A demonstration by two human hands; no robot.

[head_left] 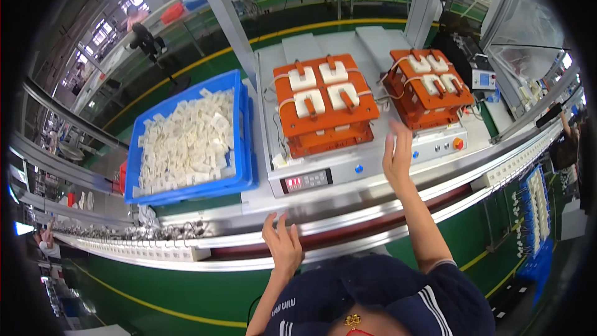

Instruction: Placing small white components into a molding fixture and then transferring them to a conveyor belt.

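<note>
My left hand (283, 246) is above the near rail of the line, its fingers apart and slightly bent, with nothing visible in them. Raised in front of the machine's front panel (373, 163), my right hand (398, 157) has its fingers stretched out and looks bare of any object. It is nearest to the right orange fixture (411, 101), which carries several white plastic pieces (430, 83) under orange clamps. A left orange fixture (287, 123) stands beside it, holding similar white pieces (306, 103). Whether my right fingertips touch anything cannot be made out.
On the left, a blue bin (247, 149) is heaped with white plastic parts (189, 140). A conveyor belt (348, 227) runs between metal rails, bordered by rows of white holders (134, 250). A small control box (483, 79) stands back right. Upright metal posts (227, 22) flank the bench.
</note>
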